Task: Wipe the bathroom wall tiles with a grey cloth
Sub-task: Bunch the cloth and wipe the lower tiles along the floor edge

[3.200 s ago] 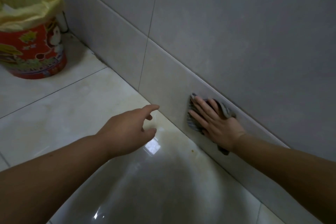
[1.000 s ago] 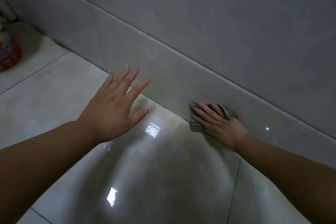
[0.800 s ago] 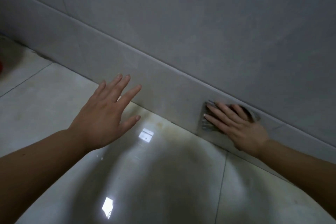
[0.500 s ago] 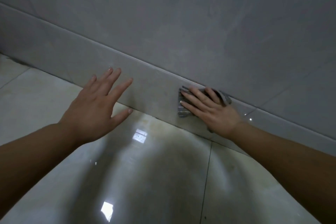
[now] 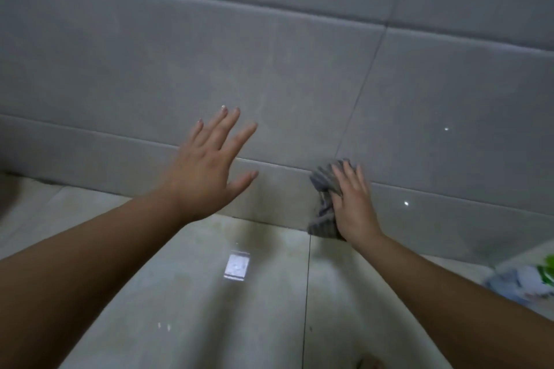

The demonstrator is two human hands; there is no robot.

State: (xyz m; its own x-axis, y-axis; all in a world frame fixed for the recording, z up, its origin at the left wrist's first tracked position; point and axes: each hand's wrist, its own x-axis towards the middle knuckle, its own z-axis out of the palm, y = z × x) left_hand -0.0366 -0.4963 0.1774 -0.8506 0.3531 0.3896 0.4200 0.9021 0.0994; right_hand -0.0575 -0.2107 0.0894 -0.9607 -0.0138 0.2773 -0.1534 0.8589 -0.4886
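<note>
The grey cloth (image 5: 323, 201) lies crumpled against the low skirting tile of the grey wall (image 5: 269, 75), just above the floor. My right hand (image 5: 353, 204) presses it flat to the tile with straight fingers pointing up; most of the cloth sticks out to the left of the palm. My left hand (image 5: 209, 168) hovers to the left with fingers spread, holding nothing; whether it touches the wall I cannot tell.
The glossy pale floor (image 5: 239, 293) runs up to the wall and shows a light reflection and yellowish stains near the skirting. A blurred bundle of blue, white and green things (image 5: 527, 278) lies on the floor at the right edge.
The view swung right along the wall and the red bin left the frame. My right hand turned fingers-up with the cloth bunched under it. My left hand rose toward the wall.
</note>
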